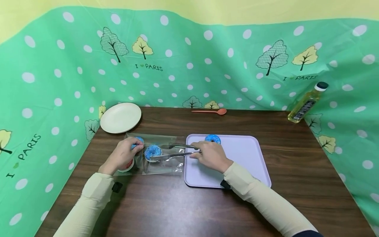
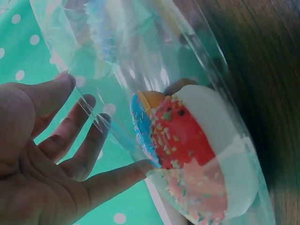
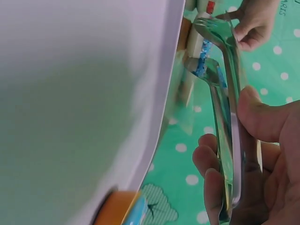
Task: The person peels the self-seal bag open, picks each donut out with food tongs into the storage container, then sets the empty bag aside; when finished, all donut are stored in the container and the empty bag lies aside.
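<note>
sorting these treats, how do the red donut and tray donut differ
The red donut has red icing, the tray donut blue. The red donut's base is white, the tray donut's orange. The red donut is in the clear bag, the tray donut outside it. Both lie icing up.

White plate point(image 1: 120, 118) is resting at brown table's point(image 1: 165, 204) far left | orange spoon point(image 1: 221, 111) is lying along far edge | dark-capped bottle point(image 1: 306, 104) is standing near right corner | green cloth point(image 1: 177, 42) is hanging behind
</note>
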The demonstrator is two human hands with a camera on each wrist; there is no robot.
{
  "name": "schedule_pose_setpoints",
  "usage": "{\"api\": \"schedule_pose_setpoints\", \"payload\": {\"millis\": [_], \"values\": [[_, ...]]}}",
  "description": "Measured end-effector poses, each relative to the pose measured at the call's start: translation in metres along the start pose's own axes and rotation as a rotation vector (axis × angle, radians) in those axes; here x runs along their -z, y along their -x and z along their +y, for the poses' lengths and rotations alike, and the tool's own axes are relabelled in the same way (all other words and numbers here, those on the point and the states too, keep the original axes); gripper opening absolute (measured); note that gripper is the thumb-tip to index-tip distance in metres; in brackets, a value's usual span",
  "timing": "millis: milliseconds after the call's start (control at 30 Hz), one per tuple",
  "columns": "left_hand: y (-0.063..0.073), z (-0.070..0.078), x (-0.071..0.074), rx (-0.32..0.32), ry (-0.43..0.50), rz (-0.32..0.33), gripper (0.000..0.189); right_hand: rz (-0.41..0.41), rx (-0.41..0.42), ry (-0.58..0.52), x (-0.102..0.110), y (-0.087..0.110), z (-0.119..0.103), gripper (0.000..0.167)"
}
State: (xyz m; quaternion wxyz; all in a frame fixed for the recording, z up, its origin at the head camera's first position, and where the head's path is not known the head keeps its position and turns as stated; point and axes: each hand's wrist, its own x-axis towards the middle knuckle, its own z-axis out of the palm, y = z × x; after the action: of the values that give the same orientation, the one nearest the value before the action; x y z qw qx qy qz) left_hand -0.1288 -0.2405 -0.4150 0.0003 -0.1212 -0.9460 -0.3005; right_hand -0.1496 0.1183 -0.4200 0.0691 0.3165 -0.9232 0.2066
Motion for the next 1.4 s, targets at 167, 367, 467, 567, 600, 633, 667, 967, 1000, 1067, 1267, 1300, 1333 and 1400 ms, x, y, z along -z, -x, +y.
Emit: {"api": "schedule_pose_setpoints", "payload": {"millis": [167, 367, 467, 567, 600, 633, 667, 967, 1000, 1067, 1267, 1300, 1333, 1400], "values": [[0.000, -0.001, -0.002, 0.000, 0.001, 0.002, 0.012, 0.014, -0.066, -0.011, 0.010, 0.016, 0.010, 0.037], [0.000, -0.003, -0.001, -0.008, 0.000, 0.002, 0.013, 0.084, -0.106, 0.014, 0.026, 0.035, 0.022, 0.043], [0.000, -0.003, 0.000, -0.018, 0.000, 0.005, 0.011, 0.105, -0.115, 0.018, 0.034, 0.043, 0.027, 0.045], [0.000, -0.003, -0.001, -0.027, -0.001, 0.010, 0.010, 0.113, -0.136, 0.025, 0.041, 0.050, 0.031, 0.046], [0.000, -0.002, -0.001, -0.029, -0.002, 0.010, 0.009, 0.113, -0.148, 0.022, 0.043, 0.052, 0.032, 0.047], [0.000, -0.002, -0.001, -0.031, -0.004, 0.010, 0.009, 0.113, -0.161, 0.018, 0.045, 0.054, 0.034, 0.047], [0.000, -0.002, -0.001, -0.034, -0.004, 0.007, 0.009, 0.113, -0.176, 0.013, 0.047, 0.057, 0.035, 0.047], [-0.002, 0.001, 0.002, -0.016, -0.018, -0.015, 0.011, 0.123, -0.273, -0.007, 0.060, 0.075, 0.046, 0.048], [-0.003, 0.000, 0.002, -0.016, -0.018, -0.014, 0.011, 0.127, -0.279, -0.010, 0.061, 0.077, 0.047, 0.048], [-0.003, 0.000, 0.001, -0.018, -0.019, -0.012, 0.010, 0.137, -0.289, -0.015, 0.064, 0.081, 0.050, 0.047], [-0.003, 0.002, -0.001, -0.025, -0.020, 0.007, 0.009, 0.175, -0.312, -0.007, 0.071, 0.094, 0.060, 0.042], [-0.003, 0.002, -0.001, -0.025, -0.020, 0.010, 0.010, 0.178, -0.318, -0.001, 0.072, 0.096, 0.061, 0.042], [-0.003, 0.003, -0.001, -0.026, -0.020, 0.014, 0.010, 0.181, -0.325, 0.005, 0.073, 0.099, 0.062, 0.042], [-0.003, 0.004, -0.001, -0.027, -0.019, 0.018, 0.010, 0.190, -0.336, 0.012, 0.075, 0.103, 0.064, 0.042]]}}
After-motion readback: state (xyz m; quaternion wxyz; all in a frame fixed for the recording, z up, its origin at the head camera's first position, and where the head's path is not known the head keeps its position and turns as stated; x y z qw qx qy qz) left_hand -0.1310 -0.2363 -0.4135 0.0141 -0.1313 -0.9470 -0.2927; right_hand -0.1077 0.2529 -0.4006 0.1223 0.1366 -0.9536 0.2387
